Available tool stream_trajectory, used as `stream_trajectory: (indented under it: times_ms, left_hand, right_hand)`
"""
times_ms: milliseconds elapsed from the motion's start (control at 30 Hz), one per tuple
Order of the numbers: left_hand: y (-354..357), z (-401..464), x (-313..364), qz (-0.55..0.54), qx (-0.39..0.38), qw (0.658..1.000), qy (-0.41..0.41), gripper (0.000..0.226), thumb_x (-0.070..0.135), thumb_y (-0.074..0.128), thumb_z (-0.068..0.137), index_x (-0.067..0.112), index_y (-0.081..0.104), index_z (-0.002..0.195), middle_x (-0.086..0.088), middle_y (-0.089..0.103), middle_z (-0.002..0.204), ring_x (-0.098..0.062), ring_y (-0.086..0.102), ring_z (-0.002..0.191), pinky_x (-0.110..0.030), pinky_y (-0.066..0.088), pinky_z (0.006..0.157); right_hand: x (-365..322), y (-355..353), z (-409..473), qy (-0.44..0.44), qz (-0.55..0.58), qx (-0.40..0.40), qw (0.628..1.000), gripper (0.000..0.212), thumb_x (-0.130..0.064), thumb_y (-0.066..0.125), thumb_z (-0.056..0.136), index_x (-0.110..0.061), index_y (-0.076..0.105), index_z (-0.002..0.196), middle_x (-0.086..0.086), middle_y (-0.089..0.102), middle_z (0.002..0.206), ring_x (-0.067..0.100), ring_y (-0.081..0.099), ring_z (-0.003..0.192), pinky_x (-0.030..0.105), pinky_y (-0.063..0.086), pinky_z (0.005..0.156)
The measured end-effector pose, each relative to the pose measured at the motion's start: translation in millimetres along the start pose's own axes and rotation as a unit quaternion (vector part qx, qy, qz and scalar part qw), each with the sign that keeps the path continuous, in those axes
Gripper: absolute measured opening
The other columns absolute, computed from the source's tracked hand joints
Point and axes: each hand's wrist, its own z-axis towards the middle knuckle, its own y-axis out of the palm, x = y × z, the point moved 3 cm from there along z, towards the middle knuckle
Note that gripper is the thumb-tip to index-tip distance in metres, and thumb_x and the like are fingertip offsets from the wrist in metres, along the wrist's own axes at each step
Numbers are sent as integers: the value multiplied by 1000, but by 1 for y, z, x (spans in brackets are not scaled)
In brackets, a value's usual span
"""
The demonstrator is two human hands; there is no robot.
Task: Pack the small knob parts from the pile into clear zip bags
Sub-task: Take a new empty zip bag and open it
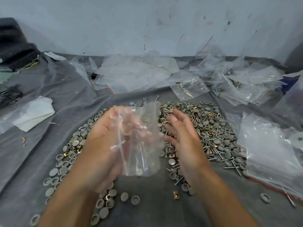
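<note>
1. Nearest, a few loose grey knob caps (124,196) lie on the grey cloth (155,210) that covers the counter, between the two forearms.
2. The left hand (105,145) is raised over the pile, its fingers curled round a clear zip bag (141,141); the bag is blurred, and at least one small grey part shows at its bottom.
3. The right hand (182,138) hovers just right of the bag, its fingers spread wide and relaxed, gripping nothing; whether they touch the bag cannot be told.
4. Under and beyond both hands spreads the pile of knob parts (213,128): grey caps mixed with screws and small brass-coloured clips.
5. To the right, a stack of clear bags (268,153) with red zip lines lies at the pile's edge.
6. To the left lies a white folded sheet (36,113).
7. Farther back, a heap of empty clear bags (136,74) spreads along the foot of a scuffed pale wall (147,22).
8. At the far left sits a dark bundle of fabric (14,45).
</note>
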Motion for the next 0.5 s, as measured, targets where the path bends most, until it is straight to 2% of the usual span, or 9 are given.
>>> stream_trajectory:
  times_ms: [33, 67, 100, 167, 233, 300, 400, 500]
  left_hand:
    - [-4, 0, 1, -17, -22, 1000, -5, 11, 21, 53, 93, 24, 63, 96, -6, 63, 99, -29, 63, 96, -59, 54, 92]
    - [-5, -1, 1, -50, -34, 998, -10, 19, 23, 45, 97, 23, 64, 97, -6, 62, 99, -26, 63, 96, -57, 52, 96]
    - [-5, -1, 2, -103, -37, 994, -24, 29, 24, 39, 105, 21, 66, 95, -6, 64, 94, -23, 66, 90, -52, 57, 91]
    - [-3, -2, 6, -140, -20, 989, -46, 37, 20, 40, 108, 17, 72, 91, -6, 69, 84, -18, 69, 75, -38, 62, 67]
    - [-3, -1, 10, -61, 33, 997, -33, 18, 29, 60, 86, 17, 74, 87, -7, 73, 80, -11, 67, 60, -25, 56, 50]
    - [-10, 2, 11, 14, 104, 994, -16, 33, 28, 70, 66, 13, 68, 95, -6, 76, 82, -10, 68, 54, -22, 52, 43]
    - [-22, 3, 10, 135, 218, 965, 53, 25, 21, 76, 78, 30, 57, 92, 5, 76, 82, -17, 73, 68, -36, 60, 55]
    - [-23, 0, 9, 247, 269, 920, 142, 17, 43, 68, 84, 35, 55, 78, 12, 71, 76, -9, 66, 62, -31, 54, 54]
  right_hand:
    - [1, 0, 1, 50, 55, -41, 996, 32, -53, 52, 93, -43, 58, 123, -19, 68, 121, -5, 67, 104, 28, 49, 94]
    - [2, -1, 2, 79, 89, -75, 990, 43, -54, 50, 88, -36, 60, 126, -13, 72, 120, 2, 70, 107, 31, 50, 95]
    - [2, -2, 3, 90, 100, -90, 987, 47, -51, 51, 86, -28, 64, 126, -7, 74, 117, 9, 71, 106, 34, 52, 95]
    - [1, -9, 4, 87, 92, -70, 990, 37, -41, 59, 85, -19, 70, 112, -3, 76, 98, 10, 73, 87, 34, 54, 86]
    - [-2, -19, 7, 75, 73, -18, 994, 21, -30, 61, 89, -15, 71, 99, -3, 74, 85, 8, 69, 73, 28, 56, 71]
    - [-6, -32, 11, 59, 35, 30, 997, 13, -23, 59, 96, -16, 71, 96, -5, 75, 81, 5, 69, 69, 18, 53, 59]
    - [-9, -43, 14, 36, -17, 60, 997, 15, -24, 58, 100, -19, 72, 97, -5, 77, 86, 3, 69, 69, 11, 49, 53]
    - [-5, -43, 15, 33, -43, 70, 996, 14, -27, 56, 102, -24, 70, 102, -8, 78, 92, 2, 71, 77, 13, 51, 58]
